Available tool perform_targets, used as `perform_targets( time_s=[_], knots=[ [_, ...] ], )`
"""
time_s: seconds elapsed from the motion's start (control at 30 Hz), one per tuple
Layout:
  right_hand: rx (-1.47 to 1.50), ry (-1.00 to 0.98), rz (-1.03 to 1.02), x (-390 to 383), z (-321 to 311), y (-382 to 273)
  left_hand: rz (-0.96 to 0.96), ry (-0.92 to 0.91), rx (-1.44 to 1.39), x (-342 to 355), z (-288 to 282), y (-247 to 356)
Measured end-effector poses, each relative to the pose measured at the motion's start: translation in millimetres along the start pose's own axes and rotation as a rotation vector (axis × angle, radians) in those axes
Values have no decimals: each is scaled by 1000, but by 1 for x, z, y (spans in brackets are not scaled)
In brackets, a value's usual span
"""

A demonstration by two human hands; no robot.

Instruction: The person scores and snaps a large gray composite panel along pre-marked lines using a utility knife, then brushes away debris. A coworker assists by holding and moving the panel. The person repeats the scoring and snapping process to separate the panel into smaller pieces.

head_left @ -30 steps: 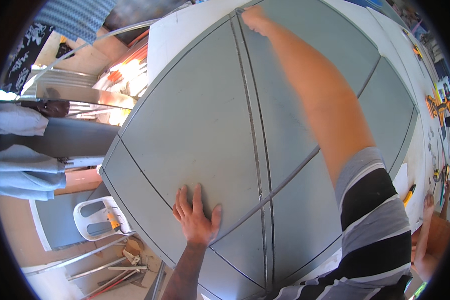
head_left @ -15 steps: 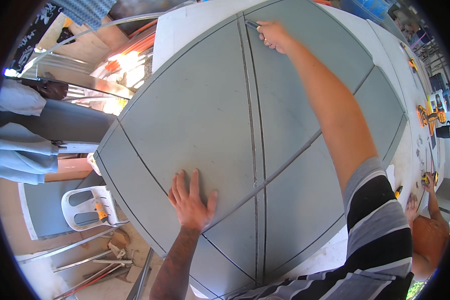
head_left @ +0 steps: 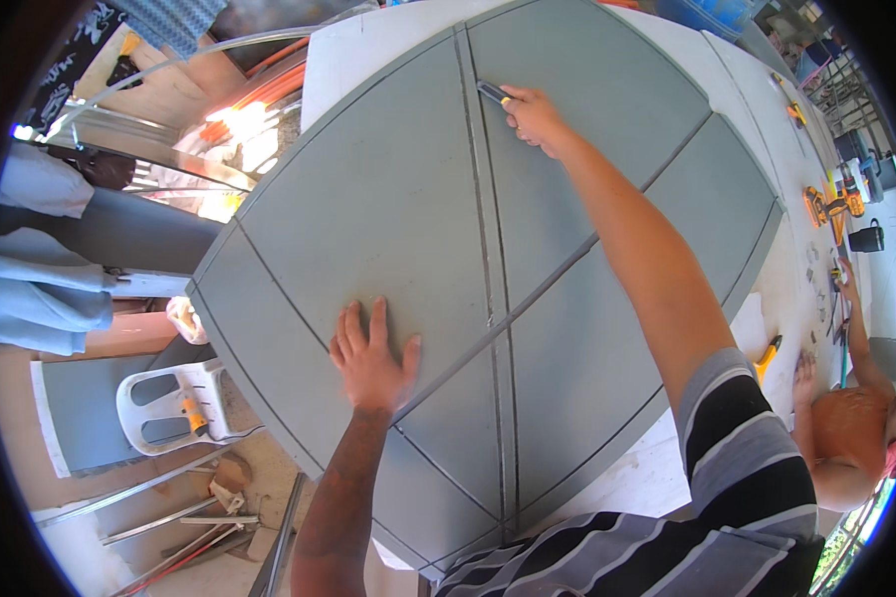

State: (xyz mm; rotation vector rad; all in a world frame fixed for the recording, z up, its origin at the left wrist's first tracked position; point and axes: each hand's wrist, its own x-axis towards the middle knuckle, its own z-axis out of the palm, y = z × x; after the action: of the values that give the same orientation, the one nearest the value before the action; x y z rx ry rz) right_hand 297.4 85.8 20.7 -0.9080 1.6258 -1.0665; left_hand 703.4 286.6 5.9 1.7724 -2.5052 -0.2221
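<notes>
A large grey panel [head_left: 368, 199] crossed by long straight grooves fills the middle of the view, on a white surface [head_left: 647, 458]. My right hand [head_left: 536, 121] grips a slim dark and yellow hand tool [head_left: 491, 93], its tip on the groove near the far end; whether a blade is out I cannot tell. My left hand [head_left: 370, 353] lies spread on the panel's near left part, just beside the diagonal groove, holding nothing. A yellow-handled tool [head_left: 767, 358] lies on the white surface right of the panel.
At the right, a co-worker [head_left: 851, 428] reaches onto the white surface among drills [head_left: 818, 206] and small tools. On the left are a white plastic chair [head_left: 144, 408] with a yellow tool on it, draped cloths [head_left: 45, 298], and metal profiles [head_left: 159, 527] on the floor.
My right hand has come back from the panel's far edge along the groove, toward me, with the tool. My left hand stays in place on the panel. The view has shifted slightly.
</notes>
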Motion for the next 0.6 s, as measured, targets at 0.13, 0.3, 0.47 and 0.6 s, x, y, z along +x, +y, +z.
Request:
perform_targets(
  time_s=[0.13,0.3,0.47,0.6],
  knots=[
    [15,-39,12,-26,-2,13,17,32,-30,-4,2,-1],
    [-22,-22,0,-77,5,32,28,54,-2,-4,3,1],
    [-28,8,38,-115,21,31,33,57,-16,-7,3,-2],
    [-45,31,18,-132,26,37,37,69,-9,-7,4,-2]
  ],
)
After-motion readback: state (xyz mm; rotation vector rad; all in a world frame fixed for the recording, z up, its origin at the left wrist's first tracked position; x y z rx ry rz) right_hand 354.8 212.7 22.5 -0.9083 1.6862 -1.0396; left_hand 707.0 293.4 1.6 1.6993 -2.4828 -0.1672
